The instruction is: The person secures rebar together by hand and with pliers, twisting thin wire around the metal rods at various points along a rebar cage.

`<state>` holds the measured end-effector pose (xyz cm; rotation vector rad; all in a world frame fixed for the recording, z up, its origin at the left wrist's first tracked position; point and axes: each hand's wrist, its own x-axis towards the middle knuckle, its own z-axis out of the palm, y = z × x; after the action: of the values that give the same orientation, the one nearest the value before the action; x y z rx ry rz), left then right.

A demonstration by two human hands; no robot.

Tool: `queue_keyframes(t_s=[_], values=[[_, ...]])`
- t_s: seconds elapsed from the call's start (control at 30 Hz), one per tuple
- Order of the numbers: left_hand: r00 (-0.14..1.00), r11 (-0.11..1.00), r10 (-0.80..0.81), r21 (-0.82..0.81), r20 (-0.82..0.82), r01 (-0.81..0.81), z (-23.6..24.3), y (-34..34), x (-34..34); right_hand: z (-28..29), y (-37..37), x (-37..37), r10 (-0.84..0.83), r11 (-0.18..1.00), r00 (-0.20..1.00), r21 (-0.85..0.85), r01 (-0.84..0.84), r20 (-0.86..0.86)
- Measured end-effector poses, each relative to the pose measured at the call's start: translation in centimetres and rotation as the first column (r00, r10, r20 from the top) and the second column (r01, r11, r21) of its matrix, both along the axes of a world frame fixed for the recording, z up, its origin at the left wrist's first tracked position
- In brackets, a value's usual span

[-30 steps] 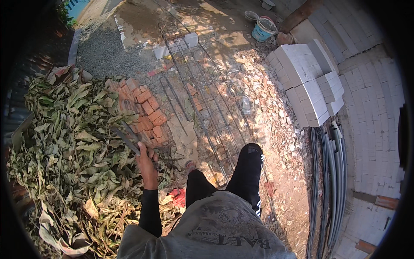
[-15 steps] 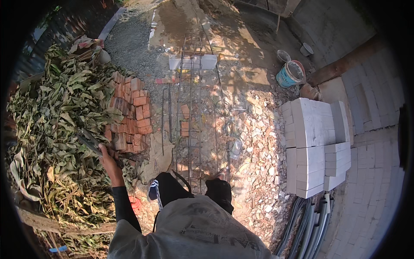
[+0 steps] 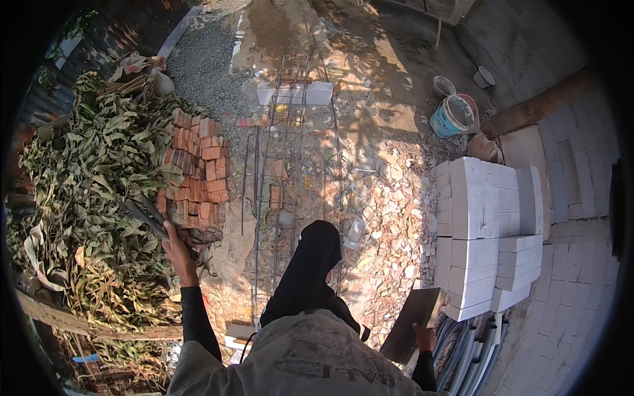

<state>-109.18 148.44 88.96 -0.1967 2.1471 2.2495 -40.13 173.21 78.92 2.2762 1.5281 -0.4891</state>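
My left hand (image 3: 177, 249) reaches out on the left beside the leaf pile and is closed round a long dark tool (image 3: 146, 216). The tool slants up over the leaves; its exact kind does not show. Low on the right, my right hand (image 3: 424, 338) grips the edge of a dark flat rectangular board (image 3: 413, 323) held beside my hip. The board is tilted, its upper corner close to the stacked pale blocks (image 3: 475, 204). Under me runs a long rebar cage (image 3: 284, 158) on the ground, and one black-trousered leg is stretched forward over it.
Red bricks (image 3: 198, 171) are stacked against the cut leafy branches (image 3: 92, 171). Broken rubble (image 3: 389, 224) covers the ground to the right. Grey pipes (image 3: 475, 356) lie beneath the blocks. A blue bucket (image 3: 449, 119) stands by the block wall (image 3: 574, 277). A pale block (image 3: 317, 94) lies across the far cage.
My right hand has come into view with the dark board. One leg has swung forward over the rebar cage. The left hand keeps its dark tool and has shifted slightly right.
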Motion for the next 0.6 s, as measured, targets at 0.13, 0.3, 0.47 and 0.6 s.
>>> queue_keyframes(t_s=[0.13, 0.3, 0.47, 0.6], values=[[0.991, 0.995, 0.09, -0.051, 0.103, -0.085, -2.2, 0.4, 2.3, -2.3, 2.6, 0.3, 0.15, 0.98, 0.988, -0.13, -0.153, -0.031], [0.951, 0.97, 0.229, 0.034, 0.207, -0.241, -7.3, -1.2, 3.2, -3.2, 5.7, -4.9, 0.423, 0.827, 0.887, -0.322, -0.461, -0.184], [0.954, 0.98, 0.185, 0.027, 0.235, -0.197, -8.0, 0.9, 3.2, -11.4, 9.0, -6.9, 0.483, 0.773, 0.858, -0.376, -0.512, -0.175], [0.907, 0.945, 0.328, -0.085, 0.263, -0.317, -7.2, 1.6, 2.5, -13.0, 13.7, -10.1, 0.567, 0.697, 0.806, -0.421, -0.58, -0.171]])
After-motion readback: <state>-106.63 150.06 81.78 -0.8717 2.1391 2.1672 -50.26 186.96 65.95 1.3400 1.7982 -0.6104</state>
